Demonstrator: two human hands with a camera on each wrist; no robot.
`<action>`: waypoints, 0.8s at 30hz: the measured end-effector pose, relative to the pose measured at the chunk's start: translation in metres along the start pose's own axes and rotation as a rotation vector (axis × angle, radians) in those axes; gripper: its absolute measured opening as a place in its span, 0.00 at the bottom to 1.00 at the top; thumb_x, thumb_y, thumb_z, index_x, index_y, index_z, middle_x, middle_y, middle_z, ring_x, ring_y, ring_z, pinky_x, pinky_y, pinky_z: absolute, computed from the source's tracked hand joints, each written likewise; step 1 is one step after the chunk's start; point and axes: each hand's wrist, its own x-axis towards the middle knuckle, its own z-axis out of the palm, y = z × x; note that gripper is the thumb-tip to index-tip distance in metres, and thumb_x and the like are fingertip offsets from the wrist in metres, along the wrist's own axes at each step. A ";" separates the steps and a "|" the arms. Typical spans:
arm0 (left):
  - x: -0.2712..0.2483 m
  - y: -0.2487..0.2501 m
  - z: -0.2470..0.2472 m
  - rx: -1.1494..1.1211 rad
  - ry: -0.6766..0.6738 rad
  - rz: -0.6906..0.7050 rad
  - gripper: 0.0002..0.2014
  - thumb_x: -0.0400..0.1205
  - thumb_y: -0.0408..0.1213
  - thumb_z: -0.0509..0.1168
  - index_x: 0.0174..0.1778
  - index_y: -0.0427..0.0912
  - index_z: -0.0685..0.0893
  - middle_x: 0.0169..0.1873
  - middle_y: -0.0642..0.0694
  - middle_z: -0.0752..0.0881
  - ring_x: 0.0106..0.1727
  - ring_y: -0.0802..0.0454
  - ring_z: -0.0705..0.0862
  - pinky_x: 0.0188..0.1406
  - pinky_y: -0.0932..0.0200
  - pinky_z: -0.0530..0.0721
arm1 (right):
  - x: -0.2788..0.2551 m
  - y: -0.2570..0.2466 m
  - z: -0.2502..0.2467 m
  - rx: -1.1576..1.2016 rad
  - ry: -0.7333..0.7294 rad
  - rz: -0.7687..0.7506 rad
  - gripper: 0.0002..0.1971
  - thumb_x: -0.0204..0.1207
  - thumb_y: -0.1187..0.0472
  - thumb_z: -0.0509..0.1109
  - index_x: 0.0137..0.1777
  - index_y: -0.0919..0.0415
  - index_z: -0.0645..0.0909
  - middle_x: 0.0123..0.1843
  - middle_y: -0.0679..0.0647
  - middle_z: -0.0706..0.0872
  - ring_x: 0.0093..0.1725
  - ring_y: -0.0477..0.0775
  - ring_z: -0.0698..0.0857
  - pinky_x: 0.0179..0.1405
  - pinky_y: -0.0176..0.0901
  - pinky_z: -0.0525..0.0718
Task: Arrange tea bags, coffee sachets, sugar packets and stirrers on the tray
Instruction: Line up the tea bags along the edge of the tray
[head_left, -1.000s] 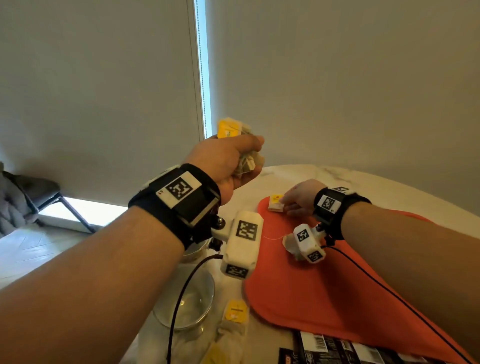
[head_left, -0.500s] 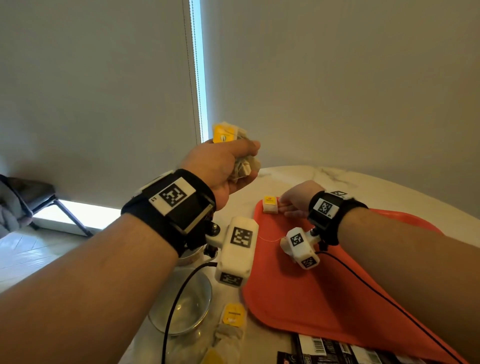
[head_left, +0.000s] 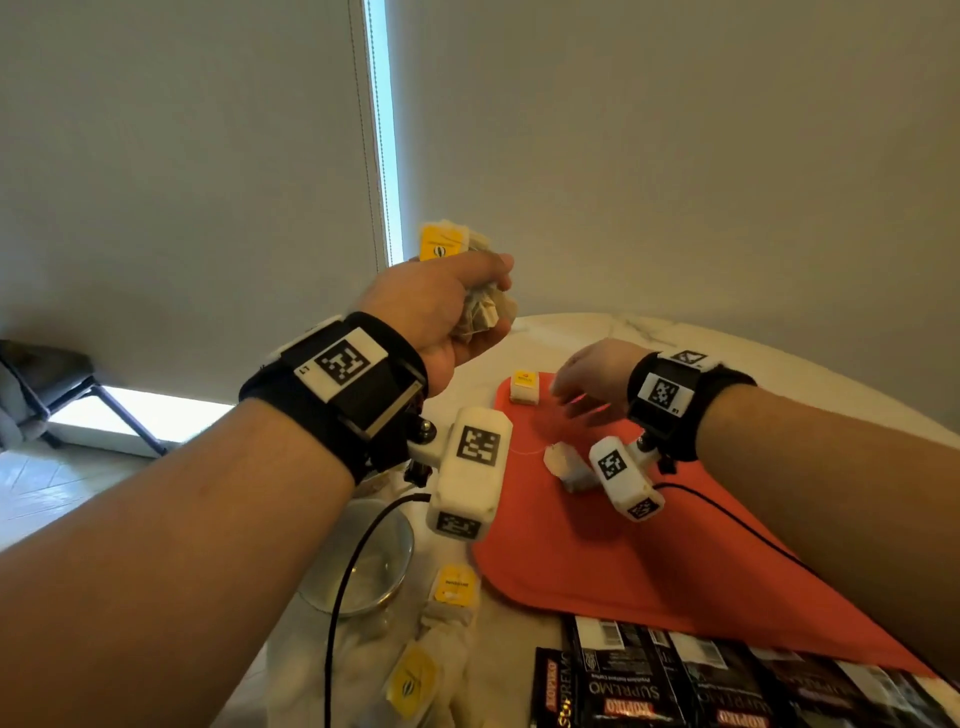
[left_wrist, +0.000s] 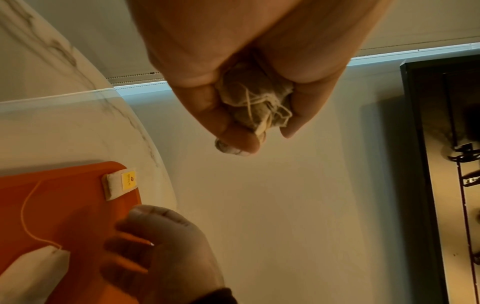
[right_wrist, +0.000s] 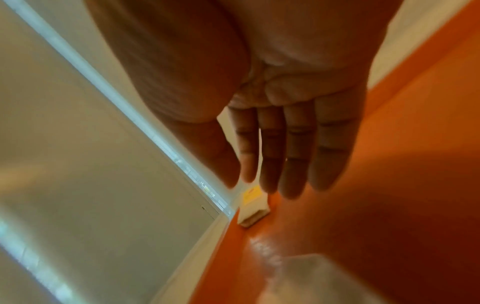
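Note:
My left hand (head_left: 431, 317) is raised above the table's left edge and grips a crumpled bunch of tea bags (head_left: 483, 317) (left_wrist: 255, 102), with a yellow tag sticking out on top. An orange tray (head_left: 597, 561) lies on the table. A folded tea bag with a yellow tag (head_left: 524, 387) (left_wrist: 120, 183) (right_wrist: 253, 207) sits in its far left corner. My right hand (head_left: 587, 379) (right_wrist: 285, 154) hovers just right of it, fingers straight, holding nothing. A second tea bag (head_left: 566, 465) (left_wrist: 33, 269) lies on the tray below that wrist, its string trailing left.
A glass bowl (head_left: 363, 561) stands left of the tray under my left forearm. Loose tea bags (head_left: 452, 592) lie on the marble table (head_left: 649, 327) in front of the bowl. Black coffee sachets (head_left: 675, 680) lie along the tray's near edge. A wall with blinds is close behind.
My right hand has let go of the tea bag in the tray's corner and drawn back a little with straightened fingers. The left hand stays raised with its bunch.

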 end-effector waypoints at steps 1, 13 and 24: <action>-0.003 0.000 0.001 0.001 -0.008 -0.011 0.13 0.80 0.39 0.80 0.56 0.37 0.89 0.44 0.42 0.91 0.36 0.49 0.90 0.30 0.57 0.88 | -0.008 0.003 -0.005 -0.072 -0.030 -0.013 0.06 0.78 0.66 0.76 0.52 0.66 0.88 0.44 0.58 0.91 0.40 0.58 0.89 0.41 0.48 0.87; -0.043 -0.004 0.007 -0.001 -0.018 -0.002 0.08 0.81 0.38 0.78 0.51 0.40 0.88 0.34 0.45 0.91 0.34 0.47 0.91 0.30 0.55 0.89 | -0.051 0.001 -0.004 -0.392 -0.008 -0.180 0.11 0.72 0.54 0.82 0.50 0.60 0.91 0.41 0.54 0.93 0.42 0.53 0.91 0.44 0.49 0.92; -0.058 -0.014 0.024 0.139 -0.055 0.121 0.14 0.76 0.32 0.82 0.54 0.44 0.88 0.46 0.41 0.92 0.46 0.44 0.94 0.39 0.54 0.91 | -0.123 -0.022 -0.049 0.309 0.056 -0.458 0.03 0.76 0.65 0.78 0.48 0.63 0.88 0.44 0.61 0.92 0.44 0.55 0.90 0.54 0.58 0.91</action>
